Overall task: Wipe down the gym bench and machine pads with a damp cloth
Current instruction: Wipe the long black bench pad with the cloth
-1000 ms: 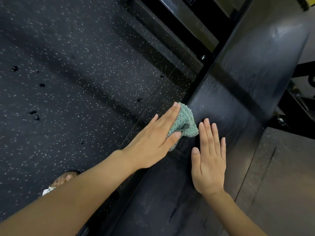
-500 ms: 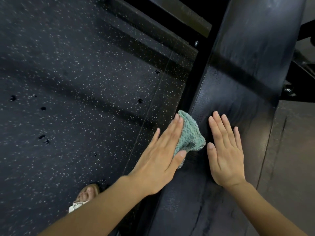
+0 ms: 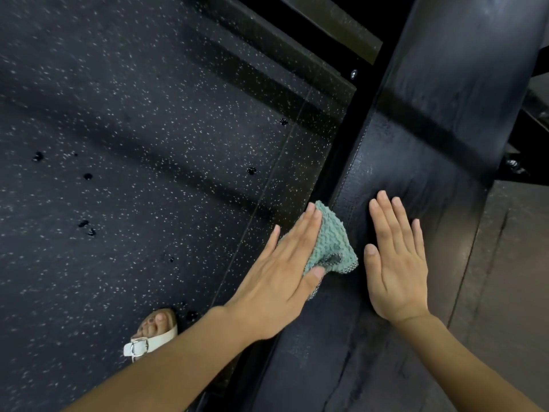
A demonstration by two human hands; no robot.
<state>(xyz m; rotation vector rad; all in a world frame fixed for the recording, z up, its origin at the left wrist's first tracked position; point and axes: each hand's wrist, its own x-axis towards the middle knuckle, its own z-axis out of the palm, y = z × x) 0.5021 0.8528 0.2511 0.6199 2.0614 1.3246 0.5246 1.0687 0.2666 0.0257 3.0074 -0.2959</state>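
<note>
Pressing teal knitted cloth (image 3: 331, 243) against left side edge of black bench pad (image 3: 430, 138) with left hand (image 3: 276, 278), fingers straight, thumb laid on cloth. Resting right hand (image 3: 396, 269) flat on pad top just beside cloth, fingers straight, holding nothing. Standing in white sandal (image 3: 150, 340) on speckled rubber floor (image 3: 142, 138).

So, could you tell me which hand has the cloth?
The left hand, pressing the cloth against the bench edge; the right hand lies flat, bare.

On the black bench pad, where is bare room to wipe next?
Free: the black padded bench beyond the right hand, and below both wrists. Crowded: its left edge, where the left hand presses the green knitted cloth.
</note>
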